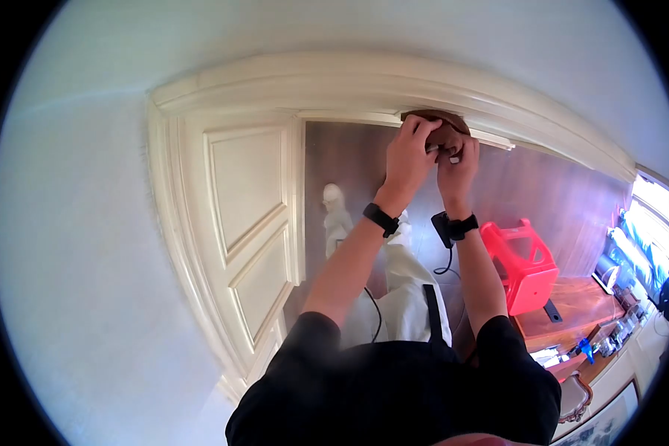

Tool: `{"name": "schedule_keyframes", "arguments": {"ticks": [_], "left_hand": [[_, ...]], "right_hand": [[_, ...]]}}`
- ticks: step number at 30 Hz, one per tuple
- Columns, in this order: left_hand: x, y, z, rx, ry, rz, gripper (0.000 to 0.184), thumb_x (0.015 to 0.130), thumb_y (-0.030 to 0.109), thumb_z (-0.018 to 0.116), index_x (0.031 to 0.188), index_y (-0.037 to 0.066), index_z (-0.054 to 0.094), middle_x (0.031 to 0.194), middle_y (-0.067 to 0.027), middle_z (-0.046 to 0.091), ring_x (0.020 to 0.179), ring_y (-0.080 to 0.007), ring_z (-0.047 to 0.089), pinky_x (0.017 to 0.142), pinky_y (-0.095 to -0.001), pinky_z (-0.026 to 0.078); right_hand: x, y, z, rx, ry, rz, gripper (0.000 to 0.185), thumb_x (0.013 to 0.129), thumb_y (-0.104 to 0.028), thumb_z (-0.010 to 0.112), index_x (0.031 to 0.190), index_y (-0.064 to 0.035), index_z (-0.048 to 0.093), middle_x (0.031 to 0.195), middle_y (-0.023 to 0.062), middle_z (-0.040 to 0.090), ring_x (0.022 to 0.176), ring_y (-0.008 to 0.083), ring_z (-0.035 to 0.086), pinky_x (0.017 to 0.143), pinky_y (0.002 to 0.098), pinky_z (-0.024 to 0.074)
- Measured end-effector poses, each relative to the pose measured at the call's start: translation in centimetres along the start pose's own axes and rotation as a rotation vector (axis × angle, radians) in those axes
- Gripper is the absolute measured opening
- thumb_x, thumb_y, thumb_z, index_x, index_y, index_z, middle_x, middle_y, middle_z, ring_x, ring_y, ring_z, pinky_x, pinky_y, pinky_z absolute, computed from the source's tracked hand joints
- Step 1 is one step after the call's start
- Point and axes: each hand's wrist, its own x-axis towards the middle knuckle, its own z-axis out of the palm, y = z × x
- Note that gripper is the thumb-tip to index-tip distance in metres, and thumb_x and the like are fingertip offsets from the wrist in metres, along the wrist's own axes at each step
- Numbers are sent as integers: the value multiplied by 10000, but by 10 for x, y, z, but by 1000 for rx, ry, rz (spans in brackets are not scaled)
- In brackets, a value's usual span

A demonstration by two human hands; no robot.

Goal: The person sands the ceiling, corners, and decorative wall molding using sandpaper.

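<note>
Both hands are raised to a brown cloth [446,134] at the cream moulding [334,78] along the top of the view. My left hand [411,152], with a black band at the wrist, has its fingers bent and closed on the cloth's left part. Close beside it, my right hand [459,167] pinches the cloth's lower right part. Small pale pieces show at the fingers of both hands; what they are is too small to tell. The cloth's upper edge lies against the moulding and a thin pale strip [490,139].
A cream panelled door [249,189] stands at the left. Below the hands are a white figure-like object [336,212] and pale fabric [409,297]. To the right are a red plastic stool [531,286], a wooden desk [580,297] with small items, and a bright window [653,201].
</note>
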Motion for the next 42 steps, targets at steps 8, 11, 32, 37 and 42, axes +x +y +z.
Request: {"name": "schedule_keyframes", "arguments": {"ticks": [8,11,32,37,42], "left_hand": [[12,-64,-23,105,268,95,409,665,-35,638,1046,109,676,1026,-30,654,908,-271,610,774,-377,536],[9,-88,-38,80,303,73,409,670,-35,630,1052,105,678,1032,-40,659,914,-281,613,782,-385,534],[15,-159,-158,53,213,26,356,712,11,619,1054,98,665,1060,-45,657,926,-291,610,789,-406,532],[15,-193,-194,61,261,-61,332,724,14,615,1043,87,671,1020,-85,668,903,-310,623,776,-401,525],[19,-227,-231,79,449,-31,303,734,-9,629,1031,44,669,939,-132,681,808,-281,653,726,-353,525]], "right_hand": [[-8,-7,98,150,64,46,247,729,93,634,945,-26,619,994,74,586,802,220,592,614,290,530],[-17,-17,124,110,93,6,237,724,77,648,934,-30,629,995,78,588,789,229,601,617,307,533],[-46,-80,217,-164,14,-59,284,703,-9,689,979,-71,675,912,76,594,777,267,631,666,354,534],[-54,-106,256,-113,-98,-106,279,703,-11,683,973,-82,679,932,91,592,774,276,637,666,361,535],[-61,-144,298,-35,-203,-235,311,693,-21,690,994,-98,671,989,111,584,877,298,613,705,401,529]]}}
